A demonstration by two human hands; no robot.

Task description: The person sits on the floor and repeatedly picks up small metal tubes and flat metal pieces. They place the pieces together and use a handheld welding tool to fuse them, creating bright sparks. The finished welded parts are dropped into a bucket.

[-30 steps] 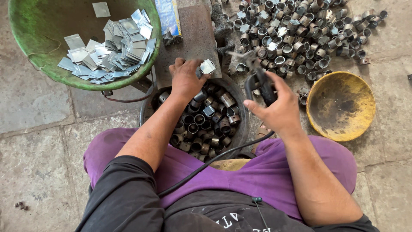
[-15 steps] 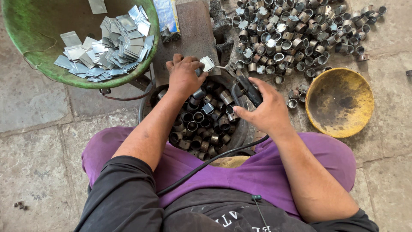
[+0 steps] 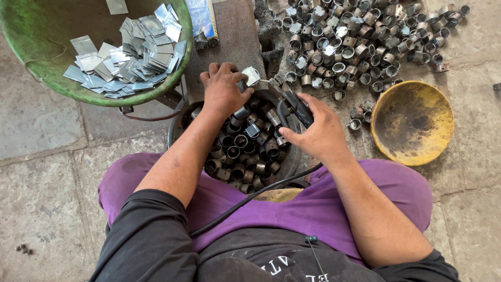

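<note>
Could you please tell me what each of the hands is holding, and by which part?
The left hand pinches a small metal piece by its edge; the right hand grips a black corded tool around its handle.

One package: flat blue-and-yellow printed packet [image 3: 202, 15] at top edge, just right of the green basin [image 3: 31, 68].

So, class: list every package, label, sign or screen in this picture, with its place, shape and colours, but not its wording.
Packet: flat, oblong, blue and yellow with white; at the top edge, right of the green basin, above the left hand.
Shirt print: pale lettering on the black shirt, bottom centre.
No signs or screens.
</note>
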